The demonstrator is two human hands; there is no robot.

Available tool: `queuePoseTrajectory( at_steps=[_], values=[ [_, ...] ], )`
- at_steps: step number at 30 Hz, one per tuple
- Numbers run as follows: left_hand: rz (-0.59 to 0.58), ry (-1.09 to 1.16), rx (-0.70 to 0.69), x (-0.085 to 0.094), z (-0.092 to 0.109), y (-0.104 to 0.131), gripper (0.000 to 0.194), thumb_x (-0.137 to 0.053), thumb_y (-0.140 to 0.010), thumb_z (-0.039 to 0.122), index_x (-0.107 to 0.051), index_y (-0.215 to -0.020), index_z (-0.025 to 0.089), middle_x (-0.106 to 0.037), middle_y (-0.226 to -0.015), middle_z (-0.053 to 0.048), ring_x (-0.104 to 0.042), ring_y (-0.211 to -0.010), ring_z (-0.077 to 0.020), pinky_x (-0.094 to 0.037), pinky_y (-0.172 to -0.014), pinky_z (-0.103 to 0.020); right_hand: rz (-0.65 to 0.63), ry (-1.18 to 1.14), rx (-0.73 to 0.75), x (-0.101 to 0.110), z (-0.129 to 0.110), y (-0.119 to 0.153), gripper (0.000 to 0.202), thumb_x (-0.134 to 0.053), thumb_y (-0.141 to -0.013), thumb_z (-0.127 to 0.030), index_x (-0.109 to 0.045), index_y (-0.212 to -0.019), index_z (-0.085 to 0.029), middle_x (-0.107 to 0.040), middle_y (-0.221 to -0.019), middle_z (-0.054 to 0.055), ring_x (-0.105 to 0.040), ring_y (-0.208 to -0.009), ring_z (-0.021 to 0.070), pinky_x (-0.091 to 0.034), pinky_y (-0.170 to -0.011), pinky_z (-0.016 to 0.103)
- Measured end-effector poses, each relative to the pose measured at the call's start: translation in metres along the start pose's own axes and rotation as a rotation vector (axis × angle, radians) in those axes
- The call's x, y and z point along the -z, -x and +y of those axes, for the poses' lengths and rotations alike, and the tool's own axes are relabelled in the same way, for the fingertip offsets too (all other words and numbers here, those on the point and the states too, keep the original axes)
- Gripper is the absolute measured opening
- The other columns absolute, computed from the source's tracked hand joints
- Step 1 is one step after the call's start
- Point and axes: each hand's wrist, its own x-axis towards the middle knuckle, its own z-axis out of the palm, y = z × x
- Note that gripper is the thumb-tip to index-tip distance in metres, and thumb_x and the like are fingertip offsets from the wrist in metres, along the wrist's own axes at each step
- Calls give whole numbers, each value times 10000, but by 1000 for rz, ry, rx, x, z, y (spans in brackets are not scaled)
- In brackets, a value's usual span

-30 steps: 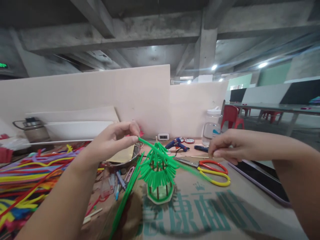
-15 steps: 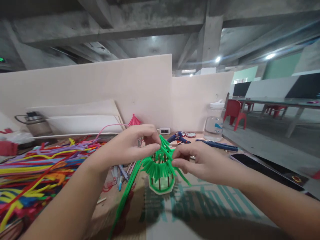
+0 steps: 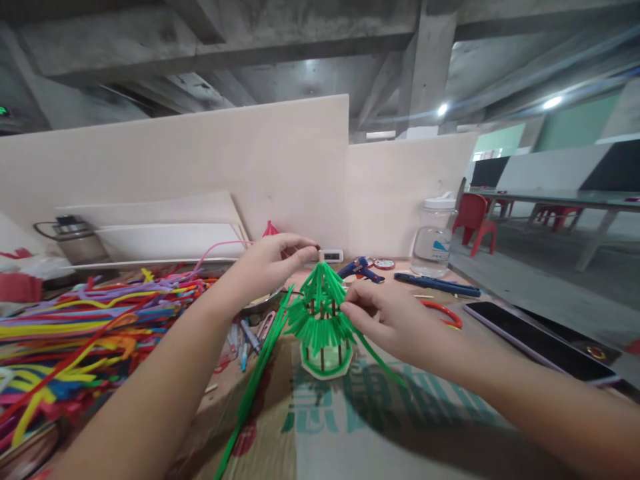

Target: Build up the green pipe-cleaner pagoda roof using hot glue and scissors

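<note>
A small green pavilion model (image 3: 321, 327) of fuzzy stems, with two roof tiers and brown posts on an octagonal base, stands upright in front of me. My left hand (image 3: 280, 260) is at its tip, thumb and fingers close together; whether anything is between them is too small to tell. My right hand (image 3: 373, 310) pinches a green fuzzy stem (image 3: 377, 360) at the roof's right side, and the stem's tail hangs down to the right. More long green stems (image 3: 257, 383) lie left of the model.
Many coloured stems (image 3: 85, 340) cover the left side. Behind are a blue glue gun (image 3: 361, 269), a clear bottle (image 3: 433, 240) and a white board wall (image 3: 200, 160). A phone (image 3: 535, 340) and orange-handled tool (image 3: 445, 312) lie right.
My left hand has moved up off the upper roof to its tip, uncovering the tip. The green stem's tail now reaches further right and down. The view has shifted slightly.
</note>
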Motion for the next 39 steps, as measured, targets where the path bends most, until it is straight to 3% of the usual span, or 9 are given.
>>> queuePoseTrajectory(
  at_steps=[5,15,24,39],
  values=[
    [-51,73,21,-7,3,0,315,-591,-909,445,-733,-1000,178,-755,-946,-31,-677,-889,-170,-515,-782,-255,30,174,48,-3,3,0,192,-458,-955,-275,-555,-810,-194,-549,-669,-29,-434,-587,113,-258,-587,277],
    [36,90,13,-22,14,-2,274,-594,-910,400,-721,-922,157,-711,-805,-14,-638,-742,-138,-474,-681,-235,90,249,90,-3,0,2,191,-476,-935,-242,-523,-760,-184,-536,-637,-34,-413,-567,107,-232,-587,288],
    [68,31,20,-23,21,2,247,-605,-907,386,-710,-871,165,-684,-730,8,-615,-684,-121,-446,-620,-219,82,244,92,-4,0,3,220,-467,-935,-241,-461,-720,-193,-516,-633,-32,-402,-568,107,-210,-572,292],
    [40,5,31,-21,21,4,259,-591,-917,421,-703,-882,191,-691,-736,22,-624,-688,-119,-442,-612,-217,105,363,92,-4,1,3,214,-448,-960,-269,-518,-775,-187,-573,-662,-15,-423,-582,126,-217,-588,300]
  ],
)
